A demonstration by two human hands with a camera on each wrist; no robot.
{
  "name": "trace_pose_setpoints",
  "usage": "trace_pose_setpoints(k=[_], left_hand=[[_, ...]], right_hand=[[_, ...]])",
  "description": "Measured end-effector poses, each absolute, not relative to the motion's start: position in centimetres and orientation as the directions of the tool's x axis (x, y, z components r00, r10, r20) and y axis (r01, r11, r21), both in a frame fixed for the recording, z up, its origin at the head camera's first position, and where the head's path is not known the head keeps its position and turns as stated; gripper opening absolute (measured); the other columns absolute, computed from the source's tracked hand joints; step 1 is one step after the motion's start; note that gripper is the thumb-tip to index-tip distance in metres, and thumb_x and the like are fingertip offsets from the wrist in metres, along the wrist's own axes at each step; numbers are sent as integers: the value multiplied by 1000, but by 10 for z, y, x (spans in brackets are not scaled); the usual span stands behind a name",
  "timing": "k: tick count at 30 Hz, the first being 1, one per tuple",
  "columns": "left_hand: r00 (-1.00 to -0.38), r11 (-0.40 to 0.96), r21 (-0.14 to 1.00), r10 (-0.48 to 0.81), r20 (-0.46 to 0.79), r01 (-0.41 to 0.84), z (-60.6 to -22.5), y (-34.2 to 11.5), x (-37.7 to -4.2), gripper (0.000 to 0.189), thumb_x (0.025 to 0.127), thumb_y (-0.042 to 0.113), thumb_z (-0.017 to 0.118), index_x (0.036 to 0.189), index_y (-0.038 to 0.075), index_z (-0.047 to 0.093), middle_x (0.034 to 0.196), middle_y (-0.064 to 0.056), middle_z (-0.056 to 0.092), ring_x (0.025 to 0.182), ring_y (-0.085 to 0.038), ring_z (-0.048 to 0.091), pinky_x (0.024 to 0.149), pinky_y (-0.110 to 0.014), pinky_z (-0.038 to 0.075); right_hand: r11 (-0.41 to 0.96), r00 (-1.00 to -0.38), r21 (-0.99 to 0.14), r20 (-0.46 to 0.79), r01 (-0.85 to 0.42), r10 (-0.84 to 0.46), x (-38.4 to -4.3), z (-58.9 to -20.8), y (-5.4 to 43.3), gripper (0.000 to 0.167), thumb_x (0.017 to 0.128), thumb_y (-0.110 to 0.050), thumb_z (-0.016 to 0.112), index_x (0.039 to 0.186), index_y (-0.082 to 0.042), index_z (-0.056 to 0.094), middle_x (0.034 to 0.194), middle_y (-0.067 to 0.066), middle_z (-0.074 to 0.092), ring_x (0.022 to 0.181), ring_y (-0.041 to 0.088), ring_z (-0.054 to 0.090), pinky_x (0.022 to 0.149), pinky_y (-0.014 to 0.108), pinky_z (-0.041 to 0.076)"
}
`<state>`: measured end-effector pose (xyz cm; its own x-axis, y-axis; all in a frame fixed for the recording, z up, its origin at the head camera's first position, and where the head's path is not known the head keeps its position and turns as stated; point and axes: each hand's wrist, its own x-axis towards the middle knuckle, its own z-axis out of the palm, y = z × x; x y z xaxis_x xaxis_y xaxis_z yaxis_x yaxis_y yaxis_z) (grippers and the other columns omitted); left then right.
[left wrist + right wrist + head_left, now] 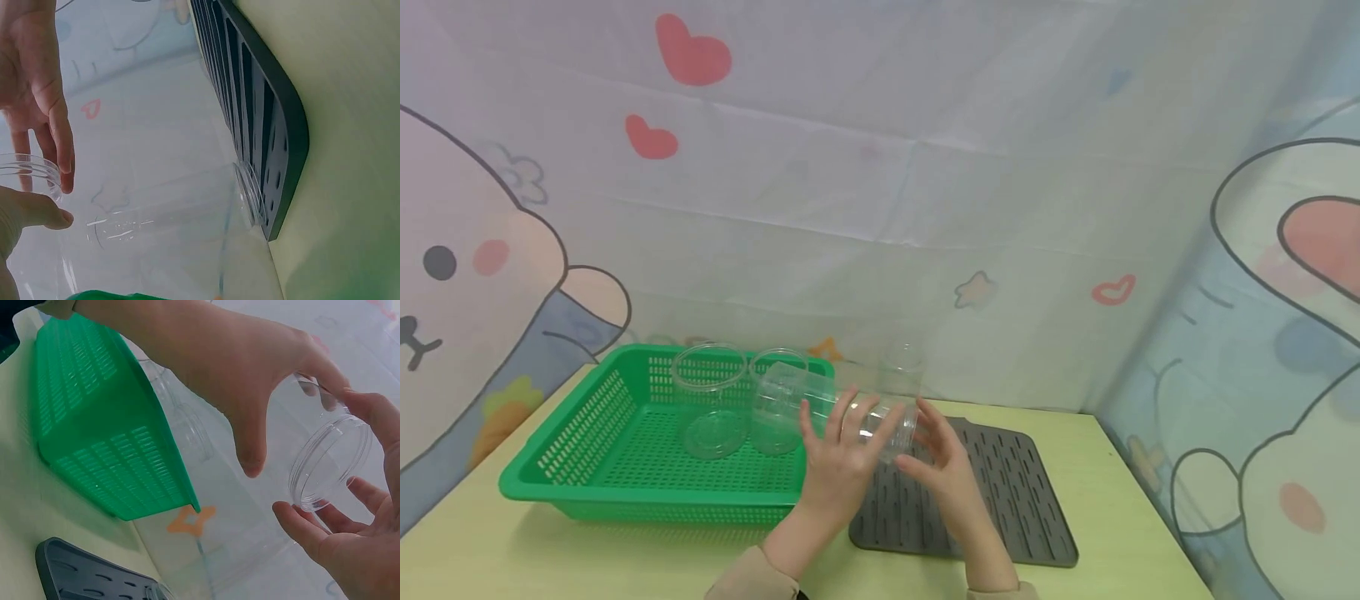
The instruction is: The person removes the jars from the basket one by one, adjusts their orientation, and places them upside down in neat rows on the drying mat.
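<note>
A clear plastic jar (801,396) is tilted on its side above the green basket's right edge and the grey mat. My left hand (838,471) grips it near the mouth, its fingers spread over the wall. The right hand (946,471) holds the jar's threaded rim (331,462), thumb on one side and fingertips on the other. In the left wrist view, the right fingers (65,150) lie along this rim. Another clear jar (175,200) stands mouth down on the drying mat (1000,475), toward its back.
The green basket (677,504) stands on the left of the yellow table (1120,500). Inside it are two clear jars, a wide one (715,437) and a narrower one (775,437). A printed cloth (850,208) hangs behind the table.
</note>
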<state>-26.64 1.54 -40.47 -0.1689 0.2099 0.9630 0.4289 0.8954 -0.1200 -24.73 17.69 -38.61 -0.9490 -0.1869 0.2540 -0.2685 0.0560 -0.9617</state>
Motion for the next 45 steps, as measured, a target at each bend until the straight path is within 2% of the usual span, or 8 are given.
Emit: trace_pose_setpoints(k=[12,19,25,30,36,39,41,45], left_hand=[[-180,892,-110,207,962,438,-412,22,-265,54,76,0,67,123,26,67,119,-6,59,122,-31,54,96,-75,32],[-188,892,-111,212,959,439,-413,21,-265,59,71,0,74,124,24,65,120,-7,58,121,-32,54,113,-71,14],[-232,886,-80,205,951,456,-411,19,-262,81,53,2,90,125,25,62,122,-7,56,123,-32,52,95,-76,34],[-310,862,-40,224,924,505,-400,17,-255,91,44,13,98,127,22,60,127,-9,53,126,-37,47,90,-78,37],[-470,761,190,167,867,621,-381,8,-245,105,42,29,100,134,16,53,138,-13,47,134,-40,37,95,-82,28],[-506,645,344,77,859,683,-373,1,-243,106,43,29,100,136,13,52,141,-14,47,136,-41,35,100,-83,20],[-517,537,429,15,856,726,-369,-4,-243,103,48,33,98,137,9,51,143,-16,45,138,-42,32,104,-80,16],[-576,323,591,-151,803,739,-365,-13,-244,102,62,55,86,142,7,46,149,-16,38,145,-41,20,108,-76,13]], right_hand=[[36,-955,-965,249,-258,-164,-251,-390,179,73,87,-11,73,149,-14,36,151,17,35,136,37,38,106,56,42],[41,-951,-959,271,-280,-152,-250,-389,177,68,87,-8,72,146,-9,40,146,19,40,130,38,43,100,48,49],[55,-953,-958,272,-281,-135,-250,-389,176,66,87,-9,72,145,-8,40,146,20,41,131,39,44,101,50,49],[72,-954,-955,278,-287,-114,-251,-390,179,67,87,-10,72,146,-9,40,146,20,41,132,41,43,101,53,48],[60,-955,-957,277,-284,-104,-252,-390,186,68,87,-12,72,147,-8,39,147,20,40,136,45,39,103,58,45],[57,-959,-959,272,-277,-83,-253,-388,187,67,87,-9,70,147,-9,39,148,19,41,136,43,41,103,57,44],[54,-960,-960,270,-274,-72,-252,-387,188,67,87,-6,69,147,-7,38,148,19,41,136,42,41,103,56,45],[59,-964,-963,260,-263,-57,-251,-383,188,67,87,-7,69,147,-7,39,149,19,41,134,41,43,102,53,47]])
